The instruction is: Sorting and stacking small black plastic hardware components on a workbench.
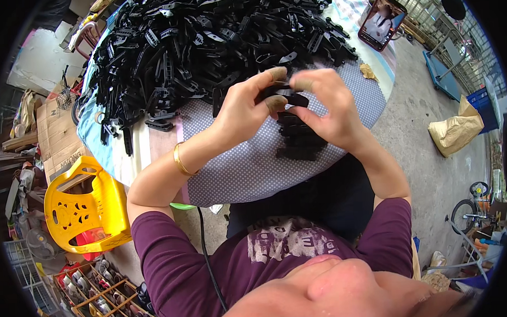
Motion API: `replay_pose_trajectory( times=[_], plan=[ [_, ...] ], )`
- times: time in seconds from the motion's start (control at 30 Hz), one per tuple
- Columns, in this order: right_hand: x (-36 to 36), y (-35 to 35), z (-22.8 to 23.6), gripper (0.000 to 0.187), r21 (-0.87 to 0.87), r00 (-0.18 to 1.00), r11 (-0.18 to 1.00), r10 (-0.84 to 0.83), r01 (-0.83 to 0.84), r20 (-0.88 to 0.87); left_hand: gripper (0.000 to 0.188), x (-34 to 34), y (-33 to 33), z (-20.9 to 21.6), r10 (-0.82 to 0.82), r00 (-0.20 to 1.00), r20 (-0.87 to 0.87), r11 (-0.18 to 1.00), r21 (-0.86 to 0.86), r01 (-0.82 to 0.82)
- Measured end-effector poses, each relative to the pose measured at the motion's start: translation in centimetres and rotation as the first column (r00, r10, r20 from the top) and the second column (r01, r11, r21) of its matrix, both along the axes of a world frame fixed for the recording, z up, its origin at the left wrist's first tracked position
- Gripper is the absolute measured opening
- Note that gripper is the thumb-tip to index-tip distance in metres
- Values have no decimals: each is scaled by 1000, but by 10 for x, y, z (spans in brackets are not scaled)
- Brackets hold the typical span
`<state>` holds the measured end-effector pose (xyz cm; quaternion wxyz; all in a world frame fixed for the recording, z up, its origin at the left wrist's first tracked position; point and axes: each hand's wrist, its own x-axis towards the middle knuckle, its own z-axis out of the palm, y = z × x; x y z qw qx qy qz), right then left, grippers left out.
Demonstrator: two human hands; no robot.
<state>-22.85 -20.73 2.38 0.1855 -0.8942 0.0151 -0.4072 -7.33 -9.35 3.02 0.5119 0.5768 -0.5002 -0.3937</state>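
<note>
Shoes (pixel 74 291) sit in a wooden rack (pixel 96 297); both hands (pixel 243 107) hold black pieces (pixel 298 100)

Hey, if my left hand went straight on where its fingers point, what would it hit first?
Most likely your right hand, just past the black piece held in your left hand. Depth is hard to judge from this single view, though.

Left hand (pixel 250 101) holding black piece (pixel 299 100), right hand (pixel 332 105) alongside, black heap (pixel 205 45)
</note>
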Motion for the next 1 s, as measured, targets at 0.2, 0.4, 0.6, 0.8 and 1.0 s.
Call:
replay_pose_trajectory(
  times=[0.2, 0.4, 0.6, 0.8, 1.0],
  plan=[
    [-11, -9, 3, 44, 405, 950, 913, 167, -47, -265, 51, -1, 1, -7, 10, 952, 307, 974, -220, 61],
    [-10, -2, 0, 34, 287, 958, 953, -11, 97, -286, 49, 0, 2, -5, 80, 850, 521, 933, -340, 121],
    [-11, -11, -7, 33, 159, 956, 982, -56, 105, -286, 48, -3, -1, -5, 35, 926, 377, 945, -314, 92],
    [-5, -15, -6, 28, 327, 968, 942, 144, -70, -205, 57, 6, 0, 0, -58, 871, 488, 979, -142, 145],
    [-10, -35, -1, 23, 407, 823, 907, 147, 109, -549, 40, 50, -1, 29, 169, 578, 798, 985, -164, -62]
  ],
)
